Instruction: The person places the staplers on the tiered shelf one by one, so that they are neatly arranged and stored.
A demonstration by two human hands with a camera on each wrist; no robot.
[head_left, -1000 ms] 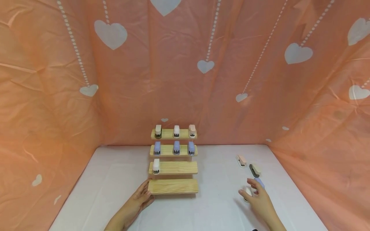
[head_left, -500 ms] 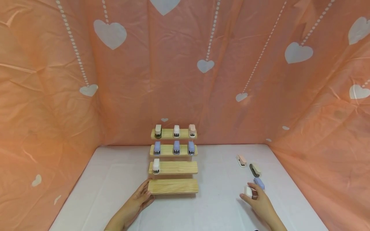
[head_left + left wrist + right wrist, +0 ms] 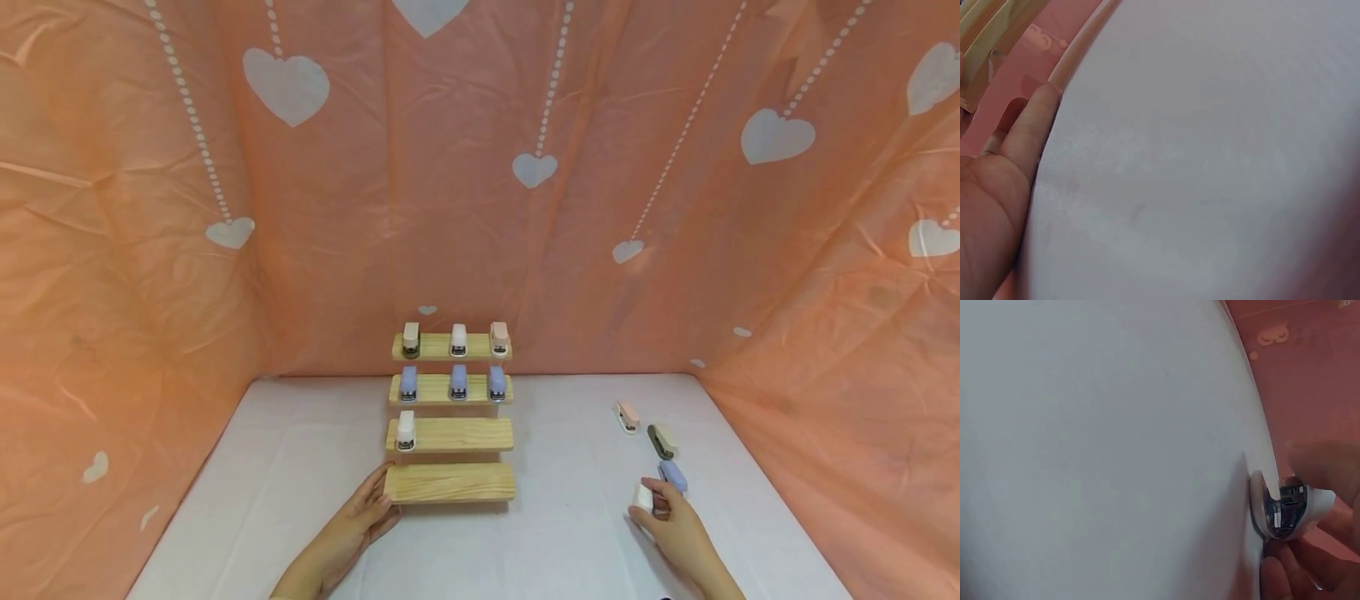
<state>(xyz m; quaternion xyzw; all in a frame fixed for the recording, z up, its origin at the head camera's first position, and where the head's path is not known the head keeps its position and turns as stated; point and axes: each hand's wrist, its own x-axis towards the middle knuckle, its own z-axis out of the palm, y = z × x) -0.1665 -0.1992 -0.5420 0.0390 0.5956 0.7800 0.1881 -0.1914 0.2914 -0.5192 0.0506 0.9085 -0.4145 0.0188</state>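
My right hand (image 3: 681, 527) pinches a small white stapler (image 3: 643, 497) between thumb and fingers, low over the white tabletop. In the right wrist view that stapler (image 3: 1285, 509) shows its dark metal front, with fingertips on its sides. My left hand (image 3: 363, 518) holds the left end of the lowest board of a stepped wooden display rack (image 3: 450, 483), thumb at its front corner. Another white stapler (image 3: 405, 431) stands at the left of the board above. Just beyond my right hand lies a lilac stapler (image 3: 673, 476).
Farther back on the right lie a beige-and-dark-green stapler (image 3: 663, 442) and a pink stapler (image 3: 627, 417). Three lilac staplers (image 3: 458, 382) line the rack's third board; beige, white and pink staplers (image 3: 498, 339) stand on top. A pink-orange curtain (image 3: 465, 225) encloses the table.
My right hand, earlier spread over the white stapler, has closed its fingers and thumb on it, and the stapler has turned a little. The left hand keeps its place on the rack.
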